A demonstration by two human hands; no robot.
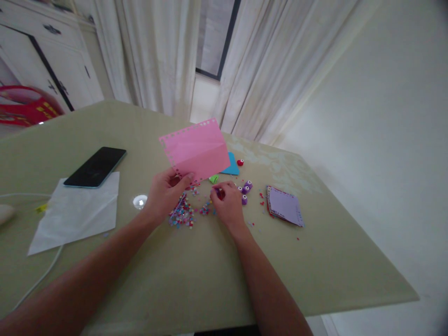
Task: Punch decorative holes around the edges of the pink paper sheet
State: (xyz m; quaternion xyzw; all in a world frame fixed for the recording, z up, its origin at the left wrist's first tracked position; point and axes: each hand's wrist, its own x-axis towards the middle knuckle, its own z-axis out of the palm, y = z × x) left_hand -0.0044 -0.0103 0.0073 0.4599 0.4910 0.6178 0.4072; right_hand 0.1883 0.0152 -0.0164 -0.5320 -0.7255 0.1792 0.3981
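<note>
My left hand (pixel 167 190) pinches the lower edge of a pink paper sheet (pixel 196 148) with punched holes along its borders and holds it up above the table. My right hand (pixel 228 200) rests on the table with its fingers closed on a small red object, probably a paper punch (pixel 220 193). A pile of coloured paper bits (pixel 182 214) lies between the hands. Small purple punches (pixel 245 189) and a red one (pixel 240 162) stand just right of my right hand.
A stack of punched paper sheets (pixel 284 205) lies to the right. A blue paper (pixel 231 164) and a green scrap (pixel 213 178) sit behind the pink sheet. At left lie a black phone (pixel 95 166), a white sheet (pixel 79 212) and a white cable (pixel 38 280). Curtains (pixel 157 51) hang beyond the table.
</note>
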